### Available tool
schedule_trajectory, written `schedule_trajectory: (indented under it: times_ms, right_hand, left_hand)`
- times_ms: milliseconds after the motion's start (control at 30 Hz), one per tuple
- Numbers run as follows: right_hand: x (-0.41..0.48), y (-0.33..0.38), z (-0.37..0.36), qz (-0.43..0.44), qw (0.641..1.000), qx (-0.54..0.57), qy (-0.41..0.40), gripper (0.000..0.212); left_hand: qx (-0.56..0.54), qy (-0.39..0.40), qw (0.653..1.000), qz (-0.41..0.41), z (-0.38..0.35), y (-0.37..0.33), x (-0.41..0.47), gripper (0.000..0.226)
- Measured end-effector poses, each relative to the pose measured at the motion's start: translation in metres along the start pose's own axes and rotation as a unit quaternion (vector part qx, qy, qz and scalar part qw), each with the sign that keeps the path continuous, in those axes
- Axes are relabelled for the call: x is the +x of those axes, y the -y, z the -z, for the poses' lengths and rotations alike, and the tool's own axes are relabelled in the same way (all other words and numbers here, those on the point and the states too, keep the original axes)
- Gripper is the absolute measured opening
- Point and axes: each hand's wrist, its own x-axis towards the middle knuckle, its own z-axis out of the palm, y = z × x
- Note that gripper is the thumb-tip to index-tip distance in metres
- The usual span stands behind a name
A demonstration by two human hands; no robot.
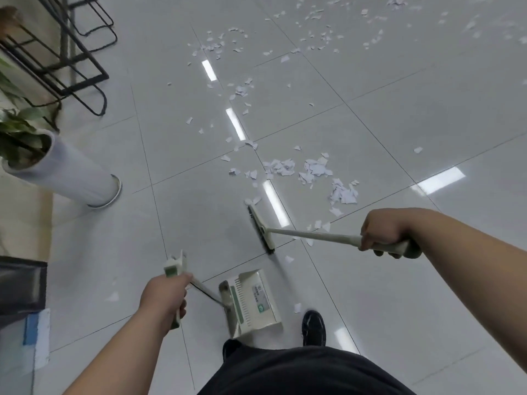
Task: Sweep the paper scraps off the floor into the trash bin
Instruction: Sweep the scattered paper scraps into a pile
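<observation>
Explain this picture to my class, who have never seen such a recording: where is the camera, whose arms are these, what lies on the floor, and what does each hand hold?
There is no machine here. A person wears one wide-angle camera on the head, looking forward and down, so the two bare arms reaching in from the bottom are that person's own.

The left hand grips the long handle of a pale dustpan that rests on the floor near a black shoe. The right hand grips the handle of a broom, whose head is on the tiles.

Torn white paper scraps lie just beyond the broom, with many more scattered further away. To the left stand a tall white planter and a black wire rack.
</observation>
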Motion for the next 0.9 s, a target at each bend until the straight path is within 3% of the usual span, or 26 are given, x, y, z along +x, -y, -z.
schedule_trajectory:
  times_ms: [433,900]
  right_hand:
    - [-0.093,0.023,-0.140,-0.141,0.982,0.126,-0.012,0.025]
    - [-0.197,0.111,-0.298,-0.310,0.918,0.247,0.016,0.019]
  left_hand:
    - [0.146,0.135,0.976,-0.089,0.030,0.013,0.095,0.018]
    - [0.207,0.240,0.937,-0.148,0.103,0.029,0.157,0.021]
